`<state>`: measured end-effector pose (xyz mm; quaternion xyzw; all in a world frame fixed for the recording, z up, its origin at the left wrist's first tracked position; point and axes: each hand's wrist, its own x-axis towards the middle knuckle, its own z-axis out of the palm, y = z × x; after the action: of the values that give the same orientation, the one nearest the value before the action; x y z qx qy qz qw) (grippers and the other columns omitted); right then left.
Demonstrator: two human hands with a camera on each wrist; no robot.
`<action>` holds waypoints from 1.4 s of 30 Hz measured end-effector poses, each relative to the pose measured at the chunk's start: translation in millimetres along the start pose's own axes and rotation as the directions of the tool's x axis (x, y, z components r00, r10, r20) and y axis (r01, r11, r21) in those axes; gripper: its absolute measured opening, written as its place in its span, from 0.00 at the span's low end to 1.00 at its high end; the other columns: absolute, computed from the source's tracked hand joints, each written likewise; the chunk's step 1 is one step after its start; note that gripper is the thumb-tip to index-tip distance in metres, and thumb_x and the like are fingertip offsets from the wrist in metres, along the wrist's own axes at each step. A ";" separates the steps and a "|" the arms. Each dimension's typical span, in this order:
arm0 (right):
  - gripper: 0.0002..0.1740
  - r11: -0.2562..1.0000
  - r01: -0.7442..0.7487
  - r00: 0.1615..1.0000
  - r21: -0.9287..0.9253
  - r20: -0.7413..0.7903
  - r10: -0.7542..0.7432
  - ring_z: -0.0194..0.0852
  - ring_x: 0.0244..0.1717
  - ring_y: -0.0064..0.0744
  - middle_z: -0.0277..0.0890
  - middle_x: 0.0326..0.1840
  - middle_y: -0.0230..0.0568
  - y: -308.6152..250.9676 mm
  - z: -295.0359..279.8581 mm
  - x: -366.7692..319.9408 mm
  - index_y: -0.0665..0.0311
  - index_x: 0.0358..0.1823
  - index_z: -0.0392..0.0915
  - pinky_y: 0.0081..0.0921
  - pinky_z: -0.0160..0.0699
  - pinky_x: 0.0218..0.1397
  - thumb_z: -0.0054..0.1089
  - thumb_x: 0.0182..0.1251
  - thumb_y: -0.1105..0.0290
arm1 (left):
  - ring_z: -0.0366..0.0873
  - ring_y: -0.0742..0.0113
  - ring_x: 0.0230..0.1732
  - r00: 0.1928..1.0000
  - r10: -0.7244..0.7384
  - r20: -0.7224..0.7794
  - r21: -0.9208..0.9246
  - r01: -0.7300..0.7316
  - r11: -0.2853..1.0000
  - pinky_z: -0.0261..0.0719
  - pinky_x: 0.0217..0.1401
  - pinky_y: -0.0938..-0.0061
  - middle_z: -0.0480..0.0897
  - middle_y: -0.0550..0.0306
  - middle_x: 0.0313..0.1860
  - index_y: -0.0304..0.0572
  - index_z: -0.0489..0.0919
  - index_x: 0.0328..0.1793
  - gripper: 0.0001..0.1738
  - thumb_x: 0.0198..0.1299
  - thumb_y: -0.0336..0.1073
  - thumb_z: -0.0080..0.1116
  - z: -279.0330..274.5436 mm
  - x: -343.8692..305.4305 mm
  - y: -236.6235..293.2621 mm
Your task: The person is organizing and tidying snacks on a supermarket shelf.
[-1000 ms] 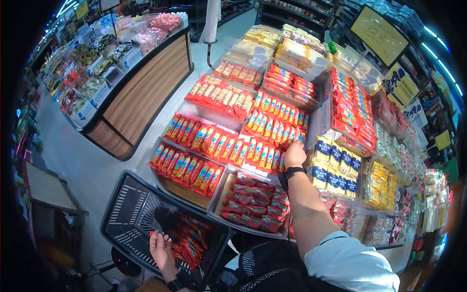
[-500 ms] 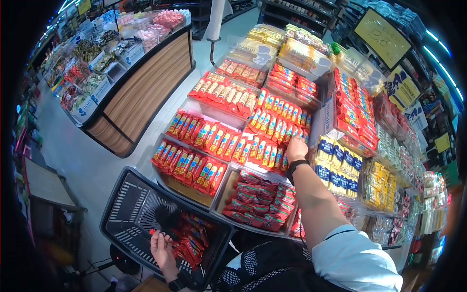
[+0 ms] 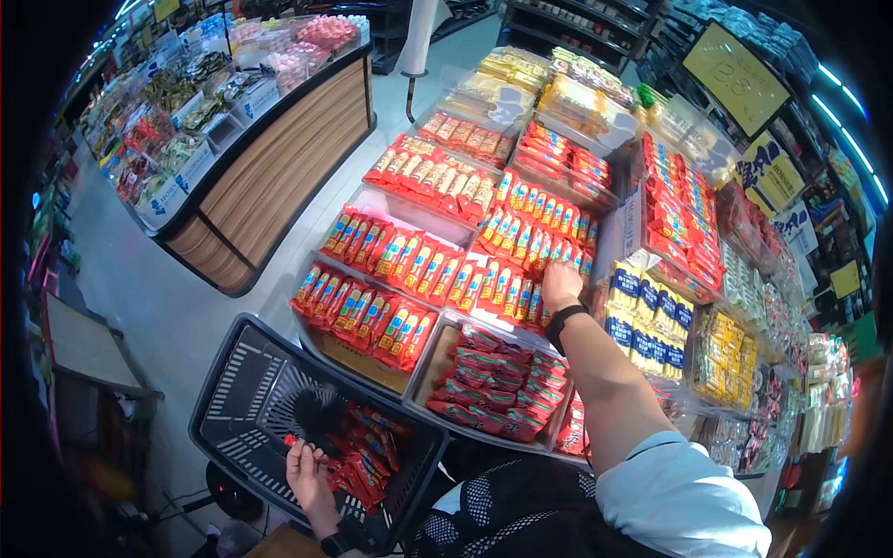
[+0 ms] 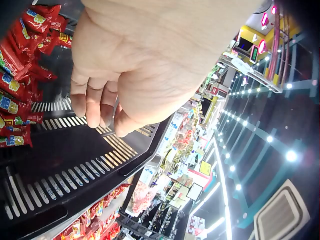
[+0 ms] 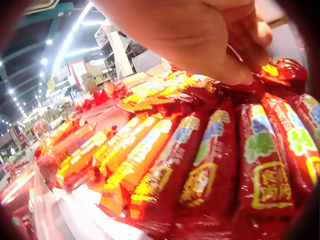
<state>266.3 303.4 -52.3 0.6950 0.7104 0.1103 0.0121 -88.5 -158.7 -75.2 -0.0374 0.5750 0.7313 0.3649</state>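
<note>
In the head view, my right hand (image 3: 562, 285) reaches into a compartment of red-wrapped snack bars (image 3: 507, 290). In the right wrist view its thumb and curled fingers (image 5: 240, 75) pinch at a red snack bar wrapper behind the front row; the fingertips are partly hidden among the wrappers. My left hand (image 3: 309, 472) hangs over the dark shopping basket (image 3: 244, 391), palm inward and fingers loosely bent. Nothing shows in its grasp in the left wrist view. Red snack packets (image 4: 15, 95) lie heaped in the basket beside it.
Clear-walled bins hold more red bars (image 3: 363, 316), dark red packets (image 3: 493, 386) and blue-and-white packets (image 3: 644, 312). Yellow price signs (image 3: 735, 79) stand over the right side. A wood-panelled display counter (image 3: 279, 186) stands at left across the aisle.
My right hand has shifted slightly back towards me over the red bars, its fingers bending further down among them. The left hand stays over the basket.
</note>
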 end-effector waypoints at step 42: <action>0.10 0.228 0.532 0.640 0.815 -0.211 -0.739 0.77 0.42 0.52 0.78 0.37 0.50 -110.5 -128.1 -204.0 0.66 0.44 0.79 0.42 0.74 0.48 0.57 0.62 0.76 | 0.74 0.39 0.66 0.912 -0.120 0.393 0.919 -0.392 0.037 0.73 0.68 0.58 0.73 0.35 0.67 0.40 0.75 0.67 0.42 0.45 0.46 0.77 20.5 43.7 -87.4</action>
<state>142.5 82.4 25.7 0.2660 0.8861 -0.3279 -0.1912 -62.5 -113.1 -160.2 0.4170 0.8381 0.1562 0.3152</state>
